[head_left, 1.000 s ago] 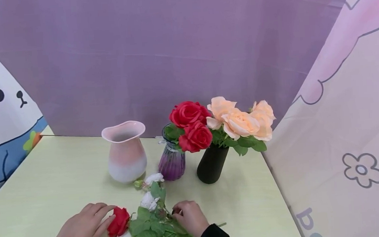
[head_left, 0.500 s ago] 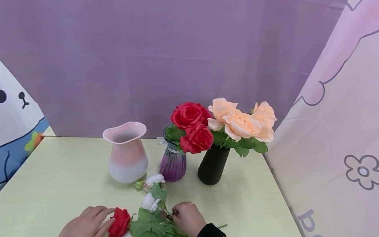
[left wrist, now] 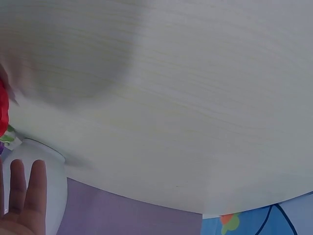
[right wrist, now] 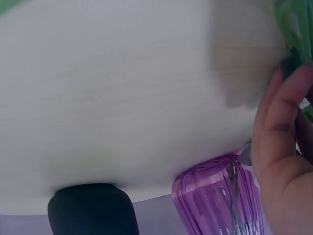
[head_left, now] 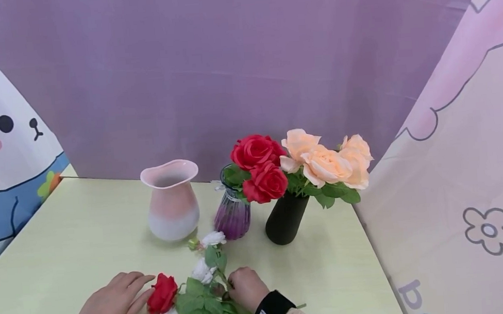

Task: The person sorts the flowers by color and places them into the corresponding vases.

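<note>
On the pale yellow-green wood-grain tabletop (head_left: 64, 228) a loose bunch of artificial flowers lies near the front edge: a single red fabric rose (head_left: 162, 294), small white blossoms (head_left: 203, 271) and a mass of green leaves (head_left: 198, 309), with stems running back under the right wrist. The left hand (head_left: 110, 305) lies flat with straight fingers, its fingertips touching the red rose's outer side, holding nothing. The right hand (head_left: 247, 288) is curled over the stems among the leaves, its grip narrow and apparently pinching a stem, though the leaves hide the exact contact; the right wrist view shows only fingers (right wrist: 283, 112) bent beside green foliage. Behind the bunch stand a pink-to-white ceramic vase (head_left: 172, 201) that looks empty, a ribbed purple glass vase (head_left: 232, 215) with two red roses (head_left: 258, 168), and a matte black vase (head_left: 285, 218) with peach roses (head_left: 328, 164). To separate one stem cleanly, it seems wise to steady the red head lightly with the flat hand while the pinch draws along the stem's own line, since tangled leaves could drag the white blossoms along
</note>
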A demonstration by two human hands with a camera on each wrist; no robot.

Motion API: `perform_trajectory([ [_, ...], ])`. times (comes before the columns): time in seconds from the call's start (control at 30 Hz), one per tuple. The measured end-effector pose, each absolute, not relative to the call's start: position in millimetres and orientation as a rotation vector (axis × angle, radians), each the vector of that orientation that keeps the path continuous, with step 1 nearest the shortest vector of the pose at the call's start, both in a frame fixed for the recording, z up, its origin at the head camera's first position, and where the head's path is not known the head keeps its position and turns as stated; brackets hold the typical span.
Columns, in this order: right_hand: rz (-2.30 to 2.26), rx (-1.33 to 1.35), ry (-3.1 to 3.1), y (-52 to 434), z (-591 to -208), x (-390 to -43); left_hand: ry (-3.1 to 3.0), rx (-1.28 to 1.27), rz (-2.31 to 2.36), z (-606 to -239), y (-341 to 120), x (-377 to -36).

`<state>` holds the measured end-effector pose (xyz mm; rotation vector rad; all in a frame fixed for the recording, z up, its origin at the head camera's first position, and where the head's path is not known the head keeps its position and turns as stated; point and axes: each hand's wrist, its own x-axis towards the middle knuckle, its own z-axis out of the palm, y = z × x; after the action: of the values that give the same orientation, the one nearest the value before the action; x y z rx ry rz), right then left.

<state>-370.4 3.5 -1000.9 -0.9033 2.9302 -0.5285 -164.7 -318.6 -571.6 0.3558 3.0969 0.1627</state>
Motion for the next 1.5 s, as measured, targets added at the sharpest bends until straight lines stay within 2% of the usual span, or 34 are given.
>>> perform_trajectory([
  [0.2, -0.646, -0.642, 2.685, 11.1, -930.5, -357.1, 3.109, 0.353, 0.146, -577.3, -318.2, -166.2],
  [0.33, -0.808, -0.606, 2.682, 24.8, -926.0, -369.8, 3.137, 0.391, 0.158, -601.4, -330.9, -172.2],
  [0.43, -0.864, -0.686, 2.742, 35.5, -935.4, -385.8, 3.184, 0.462, 0.198, -648.4, -354.5, -185.6],
  [0.53, -0.947, -0.771, 2.803, 43.3, -925.4, -395.8, 3.23, 0.482, 0.185, -711.7, -381.9, -203.6],
  [0.63, -1.04, -0.802, 2.854, 46.2, -883.0, -394.4, 3.303, 0.436, 0.12, -775.1, -404.4, -221.6],
  [0.73, -1.153, -0.788, 2.864, 46.7, -832.7, -388.8, 3.364, 0.417, 0.101, -809.2, -416.2, -232.8],
  [0.77, -1.183, -0.775, 2.856, 47.1, -818.2, -388.0, 3.328, 0.408, 0.137, -788.6, -407.2, -227.7],
  [0.8, -1.223, -0.767, 2.845, 47.4, -803.8, -385.7, 3.311, 0.458, 0.176, -802.4, -415.0, -231.8],
  [0.93, -1.34, -0.77, 2.797, 47.5, -749.7, -375.5, 3.312, 0.445, 0.148, -803.1, -415.4, -230.8],
  [0.97, -1.364, -0.776, 2.787, 47.5, -738.0, -372.6, 3.282, 0.42, 0.128, -792.2, -410.9, -227.4],
  [1.0, -1.385, -0.783, 2.783, 47.1, -724.8, -368.1, 3.318, 0.434, 0.102, -814.1, -420.1, -232.9],
  [1.07, -1.427, -0.802, 2.782, 46.9, -709.3, -364.0, 3.364, 0.417, -0.065, -793.9, -411.1, -226.4],
  [1.1, -1.443, -0.81, 2.784, 47.0, -703.7, -362.8, 3.346, 0.503, 0.012, -806.5, -420.3, -228.6],
  [1.3, -1.534, -0.884, 2.8, 50.1, -692.3, -365.0, 3.246, 0.566, 0.247, -730.3, -391.9, -206.6],
  [1.33, -1.541, -0.893, 2.806, 50.8, -691.0, -365.5, 3.255, 0.524, 0.202, -703.4, -378.4, -200.5],
  [1.5, -1.604, -0.913, 2.795, 52.4, -677.1, -365.2, 3.372, 0.631, 0.117, -726.6, -388.9, -205.3],
])
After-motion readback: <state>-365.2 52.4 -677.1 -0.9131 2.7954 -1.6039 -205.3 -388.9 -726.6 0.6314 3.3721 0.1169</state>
